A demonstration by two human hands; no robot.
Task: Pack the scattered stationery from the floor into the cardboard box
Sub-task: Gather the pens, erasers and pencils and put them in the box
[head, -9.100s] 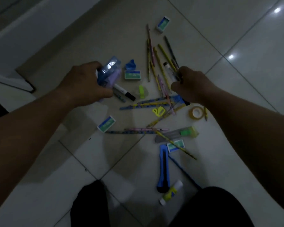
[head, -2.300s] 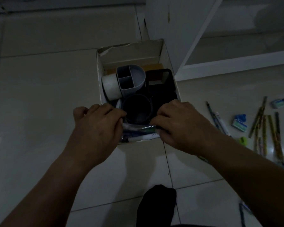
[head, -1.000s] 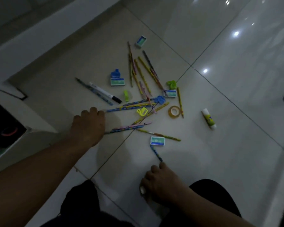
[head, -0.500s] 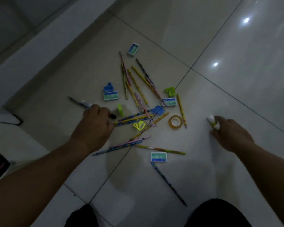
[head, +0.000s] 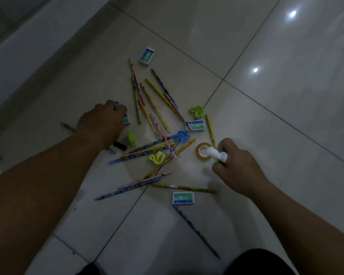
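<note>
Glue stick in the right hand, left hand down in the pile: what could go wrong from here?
1. The right hand grips the glue stick right by the tape roll; pinching the roll too may loosen the stick.
2. The left hand covers a marker and reaches a small box; a multi-item grab could drop one.
3. In this dim light the far box may be overlooked.

Right hand (head: 236,171) grips the glue stick (head: 216,153) just beside the tape roll (head: 197,154).

A dim indoor room, perhaps a home: glossy floor tiles (head: 286,108) showing lamp reflections (head: 292,13)
</note>
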